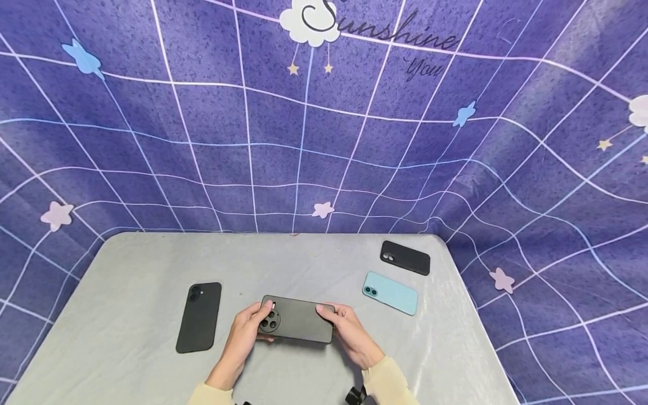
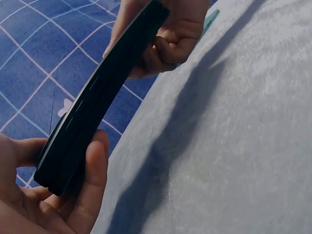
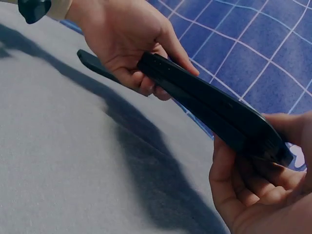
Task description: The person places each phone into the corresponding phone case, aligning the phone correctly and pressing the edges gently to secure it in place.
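A dark grey phone (image 1: 304, 319) with a round camera ring is held sideways over the table, its back upward. My left hand (image 1: 244, 332) grips the camera end, thumb on top beside the ring. At the opposite end my right hand (image 1: 352, 334) pinches it, thumb on the back and fingers beneath. In the left wrist view, the phone's long edge (image 2: 92, 109) shows slots and a line running lengthwise; the right wrist view shows its other long edge (image 3: 204, 105). The underside is hidden.
A black phone (image 1: 199, 318) lies on the grey-covered table (image 1: 142, 270) to the left. At the right lie a light blue phone (image 1: 392, 293) and, behind it, a black phone case (image 1: 406, 258). A purple gridded curtain (image 1: 273, 129) stands behind the table.
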The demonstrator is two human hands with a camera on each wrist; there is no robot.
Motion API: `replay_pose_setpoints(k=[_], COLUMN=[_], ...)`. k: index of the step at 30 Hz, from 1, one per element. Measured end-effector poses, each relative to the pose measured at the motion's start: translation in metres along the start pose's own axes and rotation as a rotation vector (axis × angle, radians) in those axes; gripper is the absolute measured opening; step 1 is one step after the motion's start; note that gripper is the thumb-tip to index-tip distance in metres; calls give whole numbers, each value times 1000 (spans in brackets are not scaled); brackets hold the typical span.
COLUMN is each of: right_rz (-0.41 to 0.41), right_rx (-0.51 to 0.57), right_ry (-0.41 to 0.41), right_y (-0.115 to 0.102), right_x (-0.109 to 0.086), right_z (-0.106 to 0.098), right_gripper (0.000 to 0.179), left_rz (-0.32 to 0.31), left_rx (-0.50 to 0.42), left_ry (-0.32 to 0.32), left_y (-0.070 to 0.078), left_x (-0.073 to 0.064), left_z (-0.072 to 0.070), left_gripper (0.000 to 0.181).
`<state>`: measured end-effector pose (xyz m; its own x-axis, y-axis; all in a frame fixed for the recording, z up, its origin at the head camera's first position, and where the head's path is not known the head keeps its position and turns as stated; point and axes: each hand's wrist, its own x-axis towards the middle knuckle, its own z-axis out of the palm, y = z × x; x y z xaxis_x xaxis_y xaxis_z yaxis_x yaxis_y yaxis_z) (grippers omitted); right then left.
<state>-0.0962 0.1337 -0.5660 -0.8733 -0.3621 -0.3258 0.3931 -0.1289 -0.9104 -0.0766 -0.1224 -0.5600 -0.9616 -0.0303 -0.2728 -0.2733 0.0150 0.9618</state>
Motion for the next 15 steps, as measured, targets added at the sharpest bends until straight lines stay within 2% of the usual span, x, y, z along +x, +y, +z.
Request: replay_pose_setpoints(k=[6, 10, 15], right_rz=[-26, -46, -50], right_rx=[-11, -7, -3], right_ry=[76, 85, 91], right_y=[0, 0, 0], right_x=[1, 2, 3], right_z=[-1, -2, -4], right_gripper=[26, 29, 31], left_rz=[-33, -40, -44], left_rx=[-34, -48, -10], left_ry=[1, 1, 10], left_y=[-1, -2, -1], left_x=[-1, -2, -6], left_z=[2, 3, 3], left_gripper=[43, 43, 48])
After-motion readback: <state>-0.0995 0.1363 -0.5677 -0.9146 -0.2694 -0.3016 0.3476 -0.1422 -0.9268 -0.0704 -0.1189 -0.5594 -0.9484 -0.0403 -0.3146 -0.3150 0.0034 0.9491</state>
